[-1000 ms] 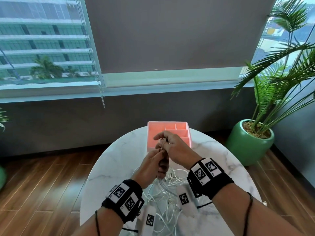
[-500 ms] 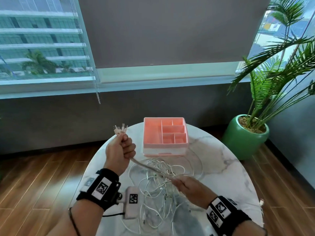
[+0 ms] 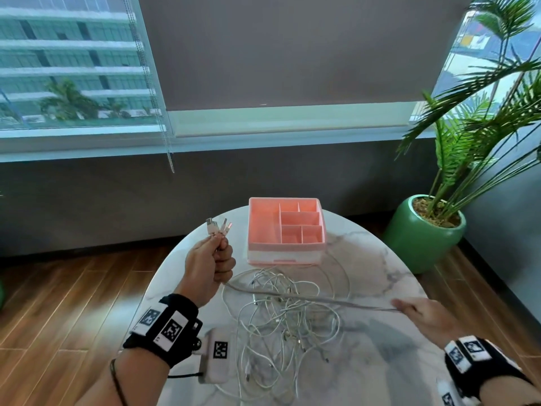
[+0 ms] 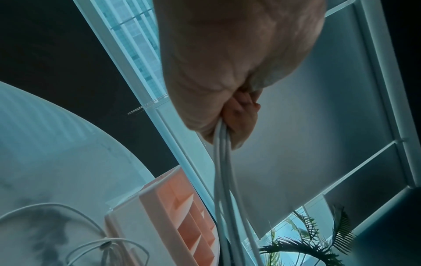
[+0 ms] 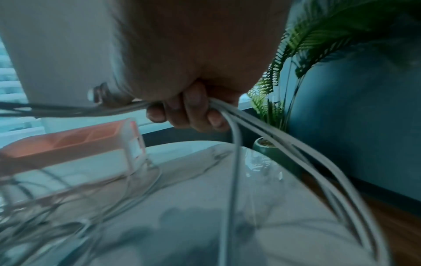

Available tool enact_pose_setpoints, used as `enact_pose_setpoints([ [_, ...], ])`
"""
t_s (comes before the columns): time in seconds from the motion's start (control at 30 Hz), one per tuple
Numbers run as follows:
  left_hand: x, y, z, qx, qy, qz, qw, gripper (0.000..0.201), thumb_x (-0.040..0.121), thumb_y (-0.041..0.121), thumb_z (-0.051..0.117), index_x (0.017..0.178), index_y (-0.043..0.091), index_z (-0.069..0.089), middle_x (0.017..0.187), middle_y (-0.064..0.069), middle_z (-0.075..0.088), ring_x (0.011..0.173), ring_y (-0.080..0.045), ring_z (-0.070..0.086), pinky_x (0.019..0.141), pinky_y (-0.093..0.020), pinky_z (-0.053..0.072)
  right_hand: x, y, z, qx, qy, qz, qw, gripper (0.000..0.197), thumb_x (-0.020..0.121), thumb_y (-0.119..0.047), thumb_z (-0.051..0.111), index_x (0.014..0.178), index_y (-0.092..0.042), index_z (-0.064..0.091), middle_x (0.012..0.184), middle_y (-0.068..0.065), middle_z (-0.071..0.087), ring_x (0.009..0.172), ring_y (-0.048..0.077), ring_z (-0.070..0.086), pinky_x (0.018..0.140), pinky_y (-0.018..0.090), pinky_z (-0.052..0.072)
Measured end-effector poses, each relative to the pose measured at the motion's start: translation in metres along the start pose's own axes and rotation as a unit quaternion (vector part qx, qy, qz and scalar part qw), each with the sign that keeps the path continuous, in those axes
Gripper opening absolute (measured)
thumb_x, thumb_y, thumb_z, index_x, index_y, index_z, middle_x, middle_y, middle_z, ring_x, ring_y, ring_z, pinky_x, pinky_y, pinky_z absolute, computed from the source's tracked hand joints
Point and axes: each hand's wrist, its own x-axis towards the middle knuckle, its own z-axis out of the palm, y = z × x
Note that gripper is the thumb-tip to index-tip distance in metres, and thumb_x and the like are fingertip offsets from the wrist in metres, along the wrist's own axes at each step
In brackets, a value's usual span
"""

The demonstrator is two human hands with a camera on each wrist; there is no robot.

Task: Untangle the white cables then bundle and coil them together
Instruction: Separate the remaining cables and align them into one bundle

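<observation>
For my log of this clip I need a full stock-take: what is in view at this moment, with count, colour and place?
white cables: several, exact count unclear; white; tangled heap on the table's near middle, one bunch stretched taut between both hands
cable plugs: a few, white and silvery; sticking up out of the left hand
pink plastic divided organiser box: one; pink; far side of the table
round white marble-look table: one; white with grey veins; centre
potted palm in a green pot: one; green; floor, right
grey roller blind: one; grey; window behind
left hand: grips the plug ends
right hand: grips the taut bunch
</observation>
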Motion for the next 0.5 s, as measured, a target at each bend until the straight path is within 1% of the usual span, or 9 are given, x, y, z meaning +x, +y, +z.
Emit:
enact_pose_setpoints([
  [0.07,0.0,0.003,-0.006,-0.008,0.007,-0.002,1.0,0.037,0.106,0.017,0.032,0.071,0.017,0.042,0.058,0.005,0.026,0.041,-0.005,0.019,0.038,-0.013,0.016,-0.004,0.014,-0.005,-0.016,0.035,0.041,0.998,0.065,0.085,-0.069,0.035,0.066,-0.013,0.061,0.057,-0.001,0.061,0.06,0.018,0.058,0.059,0.033,0.042],
  [0.1,-0.001,0.003,-0.008,-0.008,0.009,-0.005,1.0,0.037,0.106,0.017,0.032,0.071,0.017,0.042,0.058,0.005,0.026,0.041,-0.005,0.019,0.038,-0.013,0.015,-0.006,0.02,-0.002,-0.038,0.04,0.055,0.997,0.069,0.088,-0.068,0.033,0.074,-0.009,0.066,0.063,0.002,0.066,0.064,0.019,0.061,0.061,0.035,0.045],
  [0.17,-0.001,0.0,-0.006,0.0,0.008,-0.01,1.0,0.037,0.106,0.018,0.032,0.071,0.017,0.043,0.057,0.005,0.026,0.041,-0.005,0.019,0.037,-0.013,0.016,-0.006,0.032,0.013,-0.062,0.018,0.061,0.996,0.075,0.086,-0.074,0.026,0.083,-0.013,0.07,0.074,0.004,0.071,0.072,0.019,0.066,0.068,0.038,0.051],
  [0.23,-0.001,-0.005,-0.002,0.008,0.006,-0.014,1.0,0.037,0.107,0.018,0.033,0.071,0.017,0.043,0.057,0.005,0.027,0.042,-0.005,0.019,0.037,-0.013,0.017,-0.003,0.04,0.03,-0.081,-0.024,0.076,0.994,0.075,0.082,-0.078,0.019,0.071,-0.017,0.063,0.068,0.002,0.065,0.069,0.016,0.063,0.068,0.036,0.048],
  [0.27,0.0,-0.006,0.001,0.012,0.004,-0.016,1.0,0.037,0.107,0.018,0.033,0.071,0.017,0.043,0.057,0.005,0.027,0.042,-0.005,0.019,0.037,-0.013,0.017,-0.003,0.04,0.036,-0.095,-0.048,0.089,0.99,0.07,0.084,-0.076,0.021,0.067,-0.019,0.058,0.066,0.0,0.061,0.071,0.017,0.061,0.068,0.036,0.046],
  [0.33,0.0,-0.009,0.005,0.028,0.002,-0.017,0.999,0.037,0.107,0.018,0.033,0.071,0.017,0.042,0.057,0.005,0.027,0.043,-0.006,0.019,0.037,-0.014,0.018,-0.001,0.036,0.044,-0.117,-0.09,0.116,0.982,0.06,0.096,-0.067,0.031,0.065,-0.019,0.051,0.068,-0.002,0.056,0.079,0.019,0.061,0.07,0.035,0.042],
  [0.37,0.0,-0.011,0.006,0.038,0.003,-0.018,0.999,0.037,0.107,0.018,0.034,0.071,0.017,0.042,0.057,0.004,0.027,0.043,-0.007,0.018,0.038,-0.014,0.018,0.003,0.035,0.046,-0.118,-0.107,0.125,0.979,0.055,0.098,-0.06,0.039,0.064,-0.018,0.049,0.066,-0.002,0.055,0.08,0.019,0.061,0.067,0.033,0.039],
  [0.43,0.0,-0.013,0.007,0.053,0.005,-0.021,0.998,0.038,0.108,0.019,0.033,0.071,0.017,0.041,0.057,0.004,0.026,0.044,-0.007,0.018,0.038,-0.014,0.017,0.015,0.028,0.045,-0.082,-0.118,0.133,0.981,0.048,0.096,-0.048,0.054,0.061,-0.016,0.048,0.062,0.001,0.053,0.073,0.021,0.061,0.058,0.031,0.034],
  [0.5,0.0,-0.013,0.005,0.057,0.009,-0.027,0.998,0.037,0.108,0.019,0.033,0.071,0.017,0.041,0.057,0.004,0.026,0.043,-0.007,0.018,0.038,-0.014,0.016,0.028,0.011,0.038,-0.033,-0.1,0.113,0.988,0.041,0.095,-0.04,0.059,0.064,-0.015,0.053,0.064,0.003,0.058,0.069,0.022,0.059,0.059,0.031,0.036],
])
